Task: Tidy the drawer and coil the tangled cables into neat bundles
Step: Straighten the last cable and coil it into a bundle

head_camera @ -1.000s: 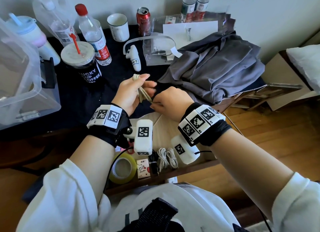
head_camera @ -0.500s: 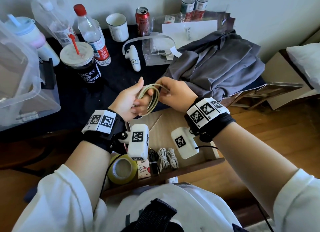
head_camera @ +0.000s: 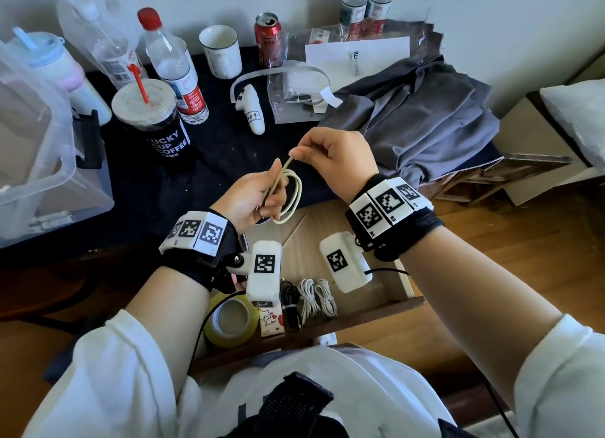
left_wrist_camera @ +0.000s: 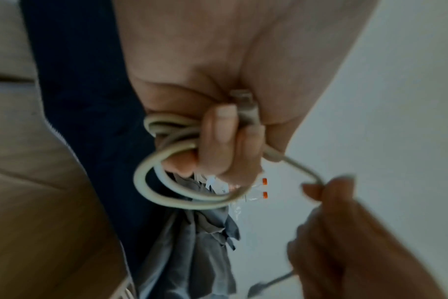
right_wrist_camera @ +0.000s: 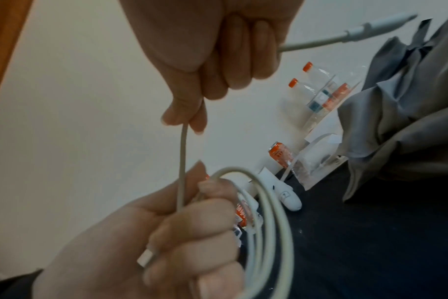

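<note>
Above the open drawer (head_camera: 376,310), the left hand (head_camera: 252,197) grips a beige cable coil (head_camera: 289,195); the right hand (head_camera: 337,156) pinches its free strand. Slack grip could let the loops spring apart, or the trailing plug (right_wrist_camera: 376,26) snag.

coiled cable (left_wrist_camera: 182,194) in left hand (left_wrist_camera: 218,97)

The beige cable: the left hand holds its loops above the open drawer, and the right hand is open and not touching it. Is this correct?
Not quite. The right hand is not open: it pinches the free end of the beige cable between fingertips, as the right wrist view shows. The rest holds: the left hand holds the loops above the open drawer.
</note>
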A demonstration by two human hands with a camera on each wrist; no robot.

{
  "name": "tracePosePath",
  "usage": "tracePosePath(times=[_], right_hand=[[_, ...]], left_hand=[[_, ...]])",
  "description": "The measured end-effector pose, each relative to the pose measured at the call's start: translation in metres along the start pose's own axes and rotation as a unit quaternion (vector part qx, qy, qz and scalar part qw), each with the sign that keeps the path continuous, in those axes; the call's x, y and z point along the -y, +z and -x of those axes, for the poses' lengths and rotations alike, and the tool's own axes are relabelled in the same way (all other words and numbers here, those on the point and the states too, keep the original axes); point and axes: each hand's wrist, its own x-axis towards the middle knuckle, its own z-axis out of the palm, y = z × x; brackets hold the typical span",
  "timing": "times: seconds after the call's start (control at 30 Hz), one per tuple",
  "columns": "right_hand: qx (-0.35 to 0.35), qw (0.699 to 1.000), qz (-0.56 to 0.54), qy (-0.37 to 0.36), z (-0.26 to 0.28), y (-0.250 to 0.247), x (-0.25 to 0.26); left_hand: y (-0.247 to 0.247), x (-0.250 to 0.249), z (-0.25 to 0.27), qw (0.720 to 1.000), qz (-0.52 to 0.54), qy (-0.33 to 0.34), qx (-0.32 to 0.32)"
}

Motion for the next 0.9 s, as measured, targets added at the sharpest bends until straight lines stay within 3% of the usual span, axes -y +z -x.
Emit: tracePosePath(times=[0.13,0.3,0.4,0.5,0.6,0.73,0.8,0.9], right_hand=[[-0.016,1.000,-0.021,0.007,-0.008,0.001,0.000],[-0.026,0.997,-0.035,0.069,-0.008,-0.001,-0.018],[0.031,0.996,0.013,0.080,0.001,0.008,-0.028],[0.147,0.984,0.052,0.091,0.012,0.022,-0.033],[0.249,0.960,0.117,0.057,0.017,0.030,-0.021],[0.328,0.917,0.226,0.021,0.018,0.029,0.004],[0.323,0.909,0.262,-0.001,0.019,0.029,0.014],[0.269,0.923,0.271,-0.054,0.016,0.022,0.023]], left_hand=[[0.006,-0.002,-0.001,0.998,-0.054,-0.024,0.025],[0.001,-0.012,0.005,0.993,0.072,-0.011,0.091],[0.000,-0.018,0.008,0.973,0.217,0.016,0.074],[0.000,-0.022,0.002,0.953,0.297,0.054,0.024],[0.000,-0.020,-0.005,0.957,0.267,0.099,-0.057],[0.001,-0.010,-0.012,0.961,0.186,0.155,-0.136],[-0.002,-0.006,-0.014,0.966,0.127,0.157,-0.163],[-0.005,-0.002,-0.016,0.981,0.036,0.120,-0.145]])
